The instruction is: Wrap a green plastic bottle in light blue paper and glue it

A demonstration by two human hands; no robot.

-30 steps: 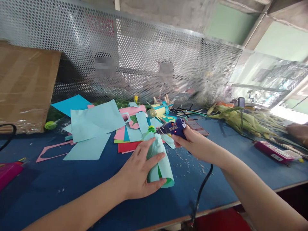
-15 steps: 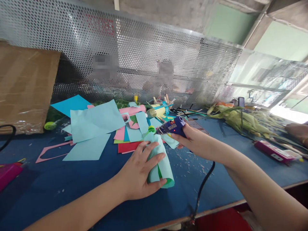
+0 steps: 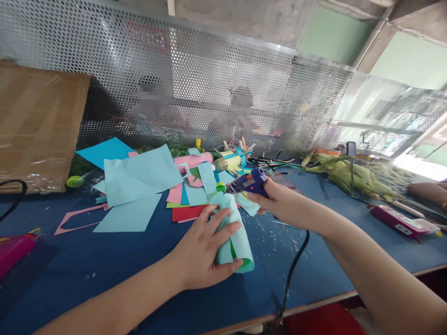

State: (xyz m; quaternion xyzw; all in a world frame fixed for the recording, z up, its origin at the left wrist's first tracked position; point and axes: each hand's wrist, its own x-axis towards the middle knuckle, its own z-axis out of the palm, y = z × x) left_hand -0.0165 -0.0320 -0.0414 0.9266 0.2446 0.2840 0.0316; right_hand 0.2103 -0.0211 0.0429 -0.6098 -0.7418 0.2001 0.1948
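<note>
head view, bottle point(image 3: 240, 232) clasped in left grip point(image 3: 200, 253), long axis receding leftward, cap point(image 3: 220, 186) farthest, right grip point(image 3: 279, 200) holding glue gun point(image 3: 252, 181)

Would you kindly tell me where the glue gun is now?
In the head view, just right of centre: the right hand holds the glue gun, its nozzle close to the green cap.

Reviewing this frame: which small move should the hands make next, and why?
Probably dab glue at the upper edge of the light-blue paper: the right hand holds the glue gun with its nozzle close to that edge, beside the green cap, while the left hand holds the rolled paper.
</note>
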